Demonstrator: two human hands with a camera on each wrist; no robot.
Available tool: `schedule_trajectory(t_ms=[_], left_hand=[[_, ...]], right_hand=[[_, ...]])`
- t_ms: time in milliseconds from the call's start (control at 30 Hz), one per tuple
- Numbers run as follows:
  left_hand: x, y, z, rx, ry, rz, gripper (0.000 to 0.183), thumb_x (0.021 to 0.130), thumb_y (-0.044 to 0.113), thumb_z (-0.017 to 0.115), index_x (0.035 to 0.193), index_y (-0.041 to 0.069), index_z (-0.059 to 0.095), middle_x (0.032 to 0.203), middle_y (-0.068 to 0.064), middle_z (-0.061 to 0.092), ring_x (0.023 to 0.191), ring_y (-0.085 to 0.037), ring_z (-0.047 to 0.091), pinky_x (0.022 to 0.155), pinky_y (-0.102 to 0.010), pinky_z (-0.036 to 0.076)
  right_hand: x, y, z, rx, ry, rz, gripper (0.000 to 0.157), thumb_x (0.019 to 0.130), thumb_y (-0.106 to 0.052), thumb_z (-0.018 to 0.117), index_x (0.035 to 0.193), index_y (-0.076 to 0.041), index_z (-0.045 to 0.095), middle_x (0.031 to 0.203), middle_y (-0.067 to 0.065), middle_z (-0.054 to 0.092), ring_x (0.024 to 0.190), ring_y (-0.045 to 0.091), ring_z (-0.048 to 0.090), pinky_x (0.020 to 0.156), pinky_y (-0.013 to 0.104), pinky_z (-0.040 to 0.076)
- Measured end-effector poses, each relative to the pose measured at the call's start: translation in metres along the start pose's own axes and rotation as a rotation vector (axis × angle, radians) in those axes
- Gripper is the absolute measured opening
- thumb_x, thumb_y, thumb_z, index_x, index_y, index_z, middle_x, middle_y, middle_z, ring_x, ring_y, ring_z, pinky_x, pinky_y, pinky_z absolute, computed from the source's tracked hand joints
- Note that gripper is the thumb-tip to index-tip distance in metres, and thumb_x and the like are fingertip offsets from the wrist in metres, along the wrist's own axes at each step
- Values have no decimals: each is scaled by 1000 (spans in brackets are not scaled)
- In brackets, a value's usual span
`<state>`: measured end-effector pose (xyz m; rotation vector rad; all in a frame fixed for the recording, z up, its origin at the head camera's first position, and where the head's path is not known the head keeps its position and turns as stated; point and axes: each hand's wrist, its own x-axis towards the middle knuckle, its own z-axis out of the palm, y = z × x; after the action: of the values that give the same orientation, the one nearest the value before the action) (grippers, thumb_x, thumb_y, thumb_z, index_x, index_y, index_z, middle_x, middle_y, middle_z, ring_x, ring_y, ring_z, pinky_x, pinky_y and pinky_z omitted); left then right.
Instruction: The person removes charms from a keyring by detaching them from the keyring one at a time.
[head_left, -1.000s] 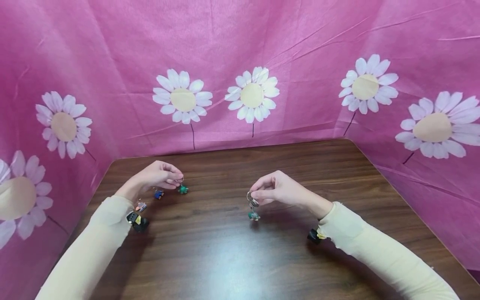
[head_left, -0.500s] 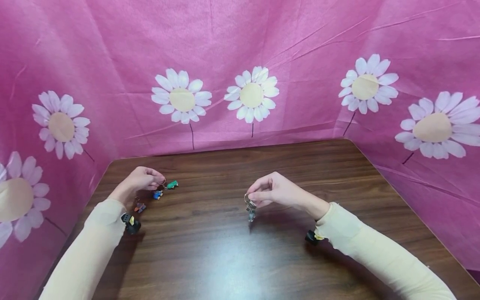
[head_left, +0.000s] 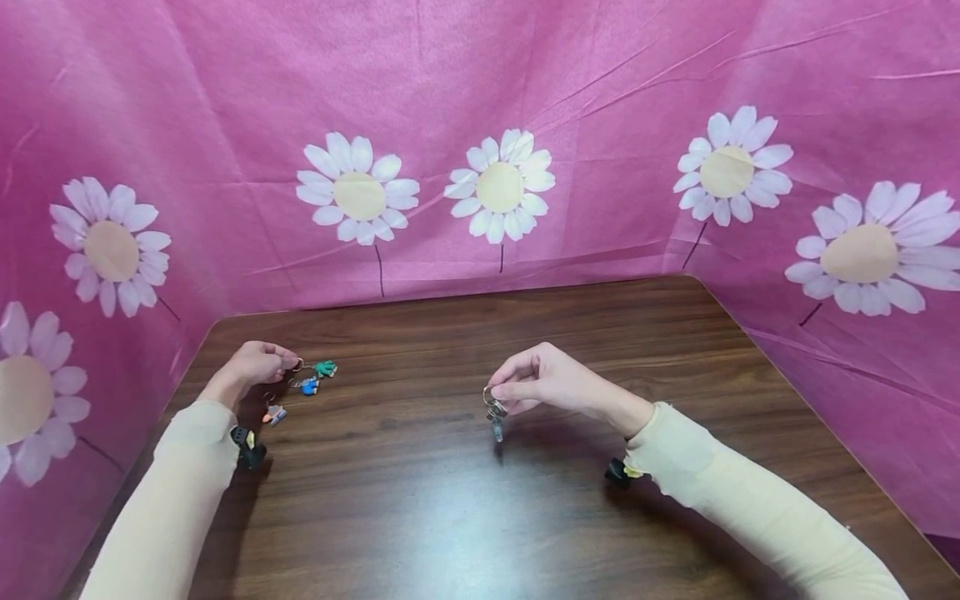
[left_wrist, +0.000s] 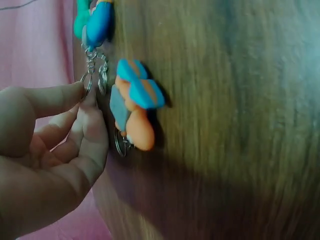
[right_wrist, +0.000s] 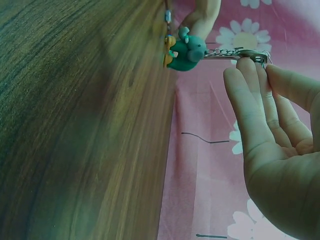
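At the left of the table my left hand pinches the metal ring of a green figure keychain between thumb and finger. A blue figure keychain lies just in front of the green one and overlaps it in the left wrist view. Nearer to me lies an orange figure keychain with bright blue parts and a grey piece, beside my left fingers. Over mid-table my right hand pinches a metal ring, from which a teal elephant keychain hangs by its chain, close over the wood.
The brown wood-grain table has its back edge against a pink cloth printed with white daisies, which also rises at both sides. Small black cameras sit at both sleeve cuffs.
My left hand has moved left and slightly nearer, drawing the green keychain toward the blue and orange ones. My right hand stays nearly still while the elephant turns on its chain.
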<state>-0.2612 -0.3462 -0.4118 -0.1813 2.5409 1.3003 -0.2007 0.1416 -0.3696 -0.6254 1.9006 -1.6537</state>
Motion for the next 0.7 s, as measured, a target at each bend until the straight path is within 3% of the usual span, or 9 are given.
schedule_trajectory(t_ms=[233,433,700], left_hand=[[-1,-1,-3,107,-32,12,30,99,12,63,111,-15,61,95,-2,66,81,-7,59,72,-21,53],[0,-3,-2,87,-39,8,28,99,10,63,112,-15,61,97,-4,67,84,-7,58,74,-24,54],[-5,-1,5,102,32,40,32,98,12,65,113,-15,58,97,-8,66,80,-12,57,70,-25,51]], right_hand=[[-1,-3,-1,-4,9,-5,21,92,-9,76,109,3,74,99,17,75,84,27,74,84,49,59],[-3,-3,-4,-21,32,10,24,91,-12,77,110,2,74,99,15,76,85,28,74,83,45,60],[-1,2,-5,14,36,3,26,91,-11,77,111,4,73,96,15,75,83,25,74,85,52,58]])
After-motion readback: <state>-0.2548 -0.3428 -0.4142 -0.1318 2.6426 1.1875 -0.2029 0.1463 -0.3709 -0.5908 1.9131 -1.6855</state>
